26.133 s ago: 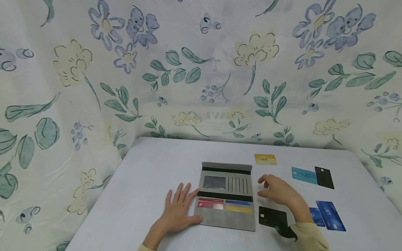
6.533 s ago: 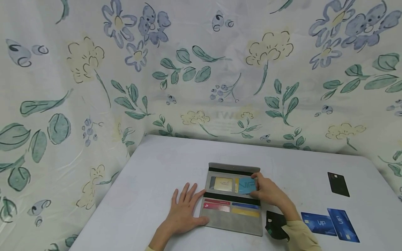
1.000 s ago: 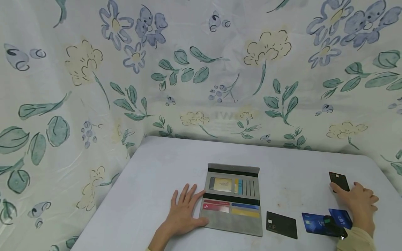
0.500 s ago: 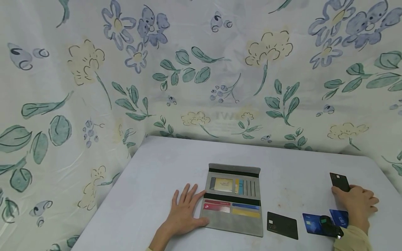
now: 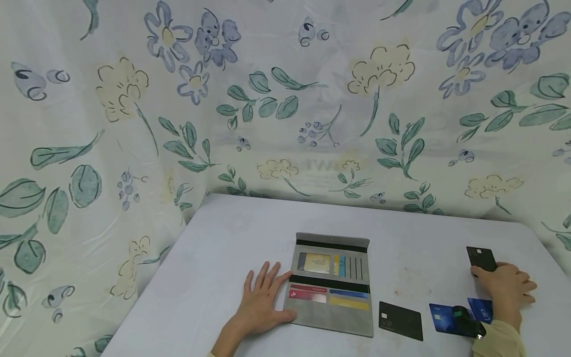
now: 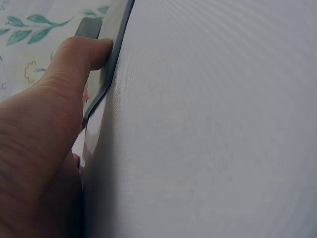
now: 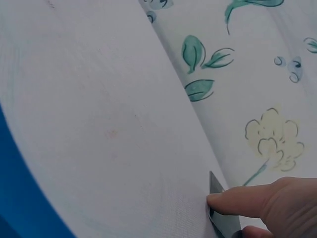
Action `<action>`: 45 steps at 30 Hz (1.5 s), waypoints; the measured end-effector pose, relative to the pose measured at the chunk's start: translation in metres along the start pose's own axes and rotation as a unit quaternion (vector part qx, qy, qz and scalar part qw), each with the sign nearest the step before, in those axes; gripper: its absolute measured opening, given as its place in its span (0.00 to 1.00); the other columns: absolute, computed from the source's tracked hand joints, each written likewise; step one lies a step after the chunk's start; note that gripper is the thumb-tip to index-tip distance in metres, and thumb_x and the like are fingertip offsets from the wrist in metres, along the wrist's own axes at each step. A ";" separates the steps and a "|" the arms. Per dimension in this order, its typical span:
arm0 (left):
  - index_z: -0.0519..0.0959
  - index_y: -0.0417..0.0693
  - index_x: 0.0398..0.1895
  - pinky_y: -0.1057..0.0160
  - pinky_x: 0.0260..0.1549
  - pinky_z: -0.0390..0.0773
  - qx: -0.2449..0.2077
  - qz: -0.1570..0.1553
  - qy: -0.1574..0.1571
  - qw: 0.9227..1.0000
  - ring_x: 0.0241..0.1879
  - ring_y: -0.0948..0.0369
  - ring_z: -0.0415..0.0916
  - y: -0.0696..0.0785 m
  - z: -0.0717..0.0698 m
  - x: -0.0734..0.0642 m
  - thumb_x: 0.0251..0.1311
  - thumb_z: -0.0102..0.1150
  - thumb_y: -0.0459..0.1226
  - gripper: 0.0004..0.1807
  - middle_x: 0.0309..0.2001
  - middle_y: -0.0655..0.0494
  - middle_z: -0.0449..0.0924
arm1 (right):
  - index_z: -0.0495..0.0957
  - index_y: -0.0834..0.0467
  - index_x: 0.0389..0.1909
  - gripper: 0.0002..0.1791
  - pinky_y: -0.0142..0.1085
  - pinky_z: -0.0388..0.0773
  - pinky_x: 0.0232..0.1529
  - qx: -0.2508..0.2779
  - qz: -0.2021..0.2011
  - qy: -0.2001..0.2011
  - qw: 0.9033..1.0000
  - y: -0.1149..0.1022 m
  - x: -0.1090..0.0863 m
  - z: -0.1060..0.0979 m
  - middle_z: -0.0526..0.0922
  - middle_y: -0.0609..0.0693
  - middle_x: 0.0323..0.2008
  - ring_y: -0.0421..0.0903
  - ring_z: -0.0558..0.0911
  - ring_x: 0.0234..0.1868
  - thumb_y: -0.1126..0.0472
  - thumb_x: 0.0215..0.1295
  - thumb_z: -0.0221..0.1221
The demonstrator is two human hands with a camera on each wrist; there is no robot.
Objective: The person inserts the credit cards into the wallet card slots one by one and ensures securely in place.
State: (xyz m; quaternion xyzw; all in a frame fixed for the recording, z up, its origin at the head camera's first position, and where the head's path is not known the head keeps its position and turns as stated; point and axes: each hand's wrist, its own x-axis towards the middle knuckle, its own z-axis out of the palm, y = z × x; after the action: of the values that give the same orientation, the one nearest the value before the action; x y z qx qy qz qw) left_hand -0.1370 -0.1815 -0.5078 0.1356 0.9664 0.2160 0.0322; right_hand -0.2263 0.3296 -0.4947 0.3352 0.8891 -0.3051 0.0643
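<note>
A grey card wallet [image 5: 327, 323] lies unfolded on the table in the head view. A yellow card [image 5: 317, 263] shows in its clear window, with a yellow edge and a teal card [image 5: 341, 266] in the slots beside it. Red, blue and yellow cards fill the lower pockets. My left hand [image 5: 263, 307] lies spread at the wallet's left side, its thumb [image 6: 101, 49] resting on the edge. At the far right, my right hand [image 5: 506, 285] pinches a black card [image 5: 482, 258] between thumb and fingers; the card's near end is hidden.
A black VIP card [image 5: 400, 321] lies right of the wallet. Two blue cards [image 5: 441, 317] lie farther right, partly covered by the right wrist and its dark camera. The white table [image 5: 241, 223] meets a floral curtain [image 5: 267, 124] behind.
The yellow and teal cards, earlier loose on the table, are now in the wallet. My right hand left the wallet for the black card, its fingers closing in on it. The left hand stays.
</note>
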 end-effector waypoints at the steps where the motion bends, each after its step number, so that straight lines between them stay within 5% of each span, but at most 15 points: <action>1: 0.63 0.55 0.73 0.33 0.69 0.33 0.000 0.000 0.000 1.000 0.77 0.42 0.39 0.000 0.000 0.000 0.51 0.62 0.64 0.47 0.77 0.45 0.52 | 0.44 0.83 0.63 0.43 0.71 0.40 0.69 0.004 -0.002 0.000 1.000 0.000 0.000 0.000 0.38 0.87 0.65 0.80 0.35 0.70 0.52 0.67 0.51; 16: 0.63 0.55 0.72 0.32 0.69 0.34 -0.001 -0.001 0.000 1.000 0.77 0.43 0.40 0.001 -0.001 -0.001 0.50 0.62 0.64 0.47 0.77 0.45 0.52 | 0.46 0.72 0.70 0.40 0.72 0.35 0.67 0.057 -0.013 0.025 0.998 -0.004 -0.007 0.001 0.49 0.82 0.65 0.78 0.46 0.69 0.58 0.66 0.54; 26: 0.64 0.55 0.72 0.32 0.69 0.34 0.003 -0.004 0.000 1.000 0.77 0.43 0.39 0.000 0.000 0.000 0.50 0.62 0.64 0.47 0.77 0.45 0.52 | 0.48 0.68 0.73 0.37 0.67 0.59 0.57 0.089 -0.059 0.056 0.993 -0.004 -0.012 0.002 0.53 0.82 0.63 0.78 0.61 0.57 0.67 0.64 0.48; 37: 0.64 0.56 0.72 0.33 0.69 0.34 0.002 -0.004 0.000 1.000 0.77 0.43 0.39 -0.001 0.001 0.000 0.51 0.61 0.65 0.47 0.77 0.46 0.52 | 0.51 0.70 0.72 0.34 0.67 0.59 0.58 0.090 -0.079 0.061 0.991 -0.006 -0.017 -0.004 0.60 0.82 0.62 0.78 0.62 0.58 0.67 0.65 0.46; 45: 0.64 0.54 0.72 0.33 0.69 0.34 0.003 0.000 0.007 1.000 0.77 0.43 0.41 0.000 0.000 -0.002 0.50 0.62 0.65 0.47 0.76 0.45 0.53 | 0.49 0.65 0.75 0.35 0.68 0.55 0.64 0.132 -0.064 0.051 0.988 -0.011 -0.018 -0.004 0.53 0.79 0.69 0.79 0.54 0.67 0.62 0.69 0.45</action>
State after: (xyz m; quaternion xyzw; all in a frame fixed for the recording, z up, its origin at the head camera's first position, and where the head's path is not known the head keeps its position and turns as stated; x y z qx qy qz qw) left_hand -0.1353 -0.1820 -0.5082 0.1344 0.9671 0.2144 0.0251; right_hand -0.2191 0.3157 -0.4801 0.2984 0.8627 -0.4058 -0.0450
